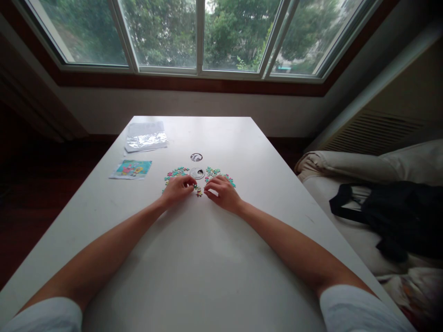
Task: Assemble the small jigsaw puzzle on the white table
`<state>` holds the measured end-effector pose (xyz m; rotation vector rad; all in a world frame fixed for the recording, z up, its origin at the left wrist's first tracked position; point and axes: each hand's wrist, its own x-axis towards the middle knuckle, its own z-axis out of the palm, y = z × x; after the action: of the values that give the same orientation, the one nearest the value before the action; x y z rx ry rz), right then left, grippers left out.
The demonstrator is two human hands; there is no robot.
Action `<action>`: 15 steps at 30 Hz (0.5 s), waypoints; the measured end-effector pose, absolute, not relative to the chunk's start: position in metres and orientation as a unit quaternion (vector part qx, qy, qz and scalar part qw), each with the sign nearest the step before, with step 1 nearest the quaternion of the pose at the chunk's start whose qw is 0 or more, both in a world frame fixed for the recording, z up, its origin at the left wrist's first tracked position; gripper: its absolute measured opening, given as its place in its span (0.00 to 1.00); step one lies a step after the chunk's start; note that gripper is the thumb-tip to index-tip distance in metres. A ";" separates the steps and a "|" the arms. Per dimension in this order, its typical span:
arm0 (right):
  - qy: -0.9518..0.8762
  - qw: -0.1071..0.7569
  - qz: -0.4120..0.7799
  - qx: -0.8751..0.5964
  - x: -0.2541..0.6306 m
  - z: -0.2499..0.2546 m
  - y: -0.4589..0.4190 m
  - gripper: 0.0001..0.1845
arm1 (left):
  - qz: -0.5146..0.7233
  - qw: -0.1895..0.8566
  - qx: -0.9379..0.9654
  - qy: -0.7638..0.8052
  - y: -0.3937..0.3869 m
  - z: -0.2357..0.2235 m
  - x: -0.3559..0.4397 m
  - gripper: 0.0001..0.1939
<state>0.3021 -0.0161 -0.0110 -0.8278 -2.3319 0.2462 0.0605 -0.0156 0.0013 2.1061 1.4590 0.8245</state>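
A small cluster of joined jigsaw puzzle pieces [199, 192] lies on the white table between my hands. My left hand [177, 189] is pinched on a greenish puzzle piece [195, 186] at the cluster's upper left edge. Just right of the cluster, my right hand [224, 192] rests with curved fingers, the thumb apart from the forefinger and no piece plainly between them. Loose teal, green and pink pieces [177, 172] are spread beyond my left hand. More loose pieces [212, 172] lie behind my right hand, which partly covers them.
A round metallic tin [197, 173] stands behind the cluster, with a round disc [196, 157] farther back. On the left are a colourful picture sheet [132, 169] and a clear plastic bag over paper [146, 137]. A sofa with dark cloth [398, 216] flanks the table's right side.
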 end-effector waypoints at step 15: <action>-0.915 0.275 0.113 -0.274 0.302 -0.015 -0.013 0.06 | 0.264 0.166 0.796 0.519 -0.019 0.001 0.065 0.10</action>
<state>0.3015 -0.0132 -0.0150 -0.7364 -2.4594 0.3041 0.0647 -0.0186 0.0008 2.2660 1.4769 0.7525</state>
